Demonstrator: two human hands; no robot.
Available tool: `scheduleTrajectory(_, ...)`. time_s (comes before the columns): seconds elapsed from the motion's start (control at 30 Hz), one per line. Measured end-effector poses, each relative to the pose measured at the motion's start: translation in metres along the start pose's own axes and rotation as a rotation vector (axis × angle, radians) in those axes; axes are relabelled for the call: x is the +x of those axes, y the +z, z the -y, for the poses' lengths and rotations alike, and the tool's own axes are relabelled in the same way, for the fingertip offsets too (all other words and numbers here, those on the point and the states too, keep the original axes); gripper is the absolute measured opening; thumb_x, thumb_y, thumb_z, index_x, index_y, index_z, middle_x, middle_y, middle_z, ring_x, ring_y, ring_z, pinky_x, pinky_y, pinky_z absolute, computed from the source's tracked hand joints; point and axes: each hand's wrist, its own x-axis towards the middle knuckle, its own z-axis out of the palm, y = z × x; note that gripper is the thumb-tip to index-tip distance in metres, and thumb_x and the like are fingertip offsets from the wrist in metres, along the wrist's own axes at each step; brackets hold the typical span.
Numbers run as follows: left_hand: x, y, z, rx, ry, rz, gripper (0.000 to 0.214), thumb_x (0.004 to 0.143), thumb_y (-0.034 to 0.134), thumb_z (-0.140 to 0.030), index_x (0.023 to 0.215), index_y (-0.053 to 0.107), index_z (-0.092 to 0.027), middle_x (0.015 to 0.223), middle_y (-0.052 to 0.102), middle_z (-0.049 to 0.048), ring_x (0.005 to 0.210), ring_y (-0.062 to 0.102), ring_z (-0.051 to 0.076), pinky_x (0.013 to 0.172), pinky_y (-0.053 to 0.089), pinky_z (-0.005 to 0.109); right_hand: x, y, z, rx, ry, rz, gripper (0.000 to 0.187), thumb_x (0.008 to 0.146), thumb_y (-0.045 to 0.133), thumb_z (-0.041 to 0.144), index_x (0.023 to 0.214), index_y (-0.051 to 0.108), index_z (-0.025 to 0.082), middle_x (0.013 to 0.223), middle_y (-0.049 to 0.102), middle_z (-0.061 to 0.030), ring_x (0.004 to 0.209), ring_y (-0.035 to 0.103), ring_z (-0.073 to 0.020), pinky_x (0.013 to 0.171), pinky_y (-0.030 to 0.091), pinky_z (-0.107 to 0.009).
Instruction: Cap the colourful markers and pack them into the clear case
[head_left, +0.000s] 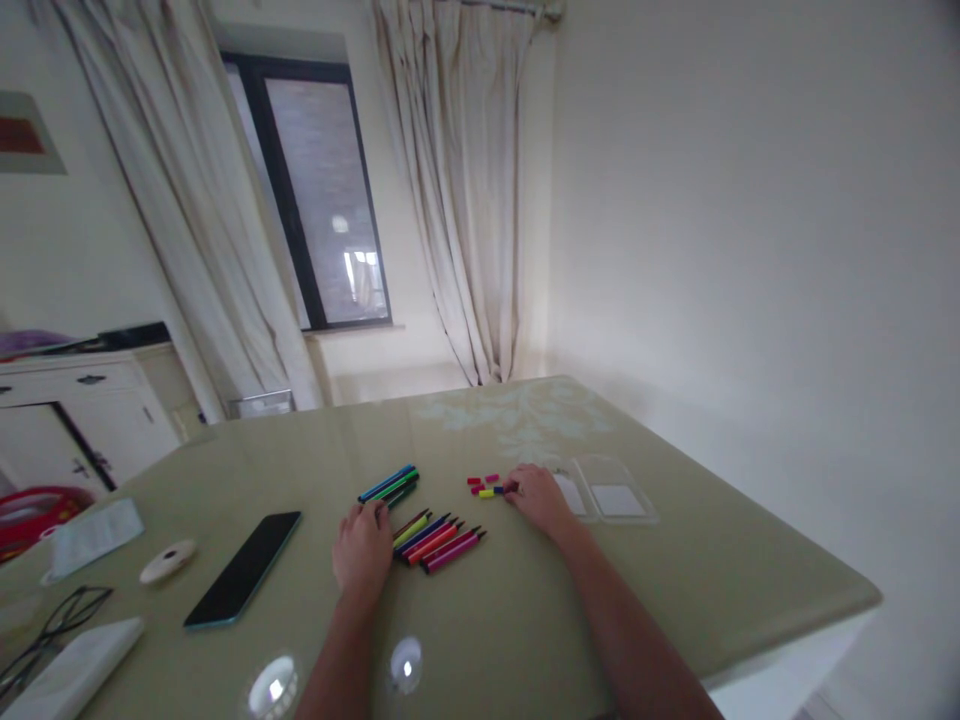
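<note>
My left hand rests on the table with its fingers curled at the near end of a dark green felt-tip pen. Blue and green capped pens lie just beyond it. To its right, several uncapped pens in yellow-green, blue, red and magenta lie in a slanted row, tips pointing away. My right hand pinches a small dark pen cap at the end of a group of loose caps. Among these are red and pink caps and a yellow cap.
A clear plastic case lies opened beyond my right hand. Leftward are a phone, a white oval object, a face mask, glasses and a white box. The table's right edge runs near a wall.
</note>
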Motion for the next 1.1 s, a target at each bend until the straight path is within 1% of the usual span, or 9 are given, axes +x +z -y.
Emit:
scheduleTrajectory(0.17,0.001,-0.002,0.012,-0.033,-0.029,0.011,0.025,0.096,0.056,-0.030,0.108,0.077,-0.022,0.110,0.076,0.0103,0.102,0.068,0.032,0.081,0.052,0.039,0.000,0.000,0.006,-0.034,0.037,-0.027,0.013,0.089,0.067,0.016,0.092,0.079,0.020,0.100,0.073,-0.0087,0.101,0.064,-0.0246,0.088,0.044,-0.032)
scheduleTrajectory(0.27,0.000,-0.005,0.005,-0.063,0.007,-0.020,0.027,0.098,0.053,-0.031,0.107,0.077,-0.022,0.114,0.075,0.0116,0.107,0.065,0.035,0.083,0.050,0.044,-0.001,0.001,0.018,0.008,0.018,-0.098,0.012,0.093,0.066,0.022,0.096,0.078,0.020,0.102,0.072,-0.0090,0.103,0.064,-0.0252,0.090,0.045,-0.034)
scheduleTrajectory(0.37,-0.004,-0.007,-0.014,-0.125,0.144,-0.044,0.028,0.101,0.049,-0.033,0.112,0.074,-0.026,0.123,0.073,0.0081,0.117,0.060,0.034,0.091,0.047,0.048,-0.004,0.007,0.035,0.161,-0.093,-0.183,0.022,0.097,0.065,0.030,0.114,0.074,0.020,0.108,0.072,-0.0089,0.103,0.065,-0.0237,0.092,0.047,-0.033)
scheduleTrajectory(0.43,-0.008,-0.007,-0.028,-0.177,0.279,-0.033,0.025,0.102,0.051,-0.032,0.111,0.073,-0.029,0.122,0.074,0.0041,0.119,0.061,0.029,0.097,0.044,0.045,-0.005,0.014,0.046,0.252,-0.202,-0.186,0.034,0.099,0.063,0.033,0.131,0.066,0.021,0.115,0.072,-0.0084,0.105,0.065,-0.0222,0.094,0.048,-0.032)
scheduleTrajectory(0.47,-0.011,-0.007,-0.034,-0.202,0.340,-0.024,0.023,0.101,0.052,-0.031,0.111,0.073,-0.030,0.120,0.074,0.0029,0.118,0.062,0.027,0.099,0.043,0.044,-0.005,0.018,0.050,0.270,-0.251,-0.173,0.034,0.100,0.062,0.032,0.133,0.066,0.022,0.115,0.072,-0.0079,0.105,0.066,-0.0217,0.095,0.048,-0.032)
scheduleTrajectory(0.6,-0.019,-0.006,-0.047,-0.272,0.484,0.004,0.022,0.102,0.051,-0.029,0.111,0.071,-0.027,0.117,0.075,0.0041,0.114,0.064,0.024,0.100,0.043,0.041,-0.004,0.030,0.054,0.282,-0.326,-0.156,0.023,0.101,0.061,0.028,0.118,0.075,0.021,0.108,0.076,-0.0077,0.104,0.068,-0.0214,0.096,0.049,-0.031)
scheduleTrajectory(0.77,-0.024,-0.003,-0.052,-0.302,0.609,0.090,0.023,0.101,0.052,-0.029,0.116,0.069,-0.026,0.111,0.075,0.0046,0.106,0.068,0.022,0.094,0.047,0.035,-0.003,0.033,0.046,0.356,-0.457,-0.137,0.026,0.102,0.059,0.033,0.120,0.075,0.024,0.109,0.078,-0.0054,0.101,0.071,-0.0194,0.094,0.052,-0.030)
scheduleTrajectory(0.87,-0.022,-0.002,-0.052,-0.297,0.623,0.130,0.024,0.102,0.048,-0.027,0.111,0.070,-0.025,0.108,0.076,0.0049,0.103,0.069,0.023,0.093,0.047,0.035,-0.001,0.030,0.044,0.382,-0.491,-0.132,0.025,0.103,0.057,0.034,0.115,0.077,0.025,0.104,0.080,-0.0043,0.096,0.073,-0.0190,0.090,0.053,-0.029)
scheduleTrajectory(1.1,-0.021,-0.009,-0.054,-0.293,0.601,0.182,0.031,0.105,0.041,-0.030,0.108,0.071,-0.025,0.108,0.077,0.0052,0.100,0.070,0.021,0.092,0.047,0.031,0.001,0.030,0.053,0.348,-0.443,-0.107,0.019,0.100,0.063,0.030,0.110,0.079,0.025,0.101,0.081,-0.0035,0.095,0.073,-0.0187,0.090,0.052,-0.028)
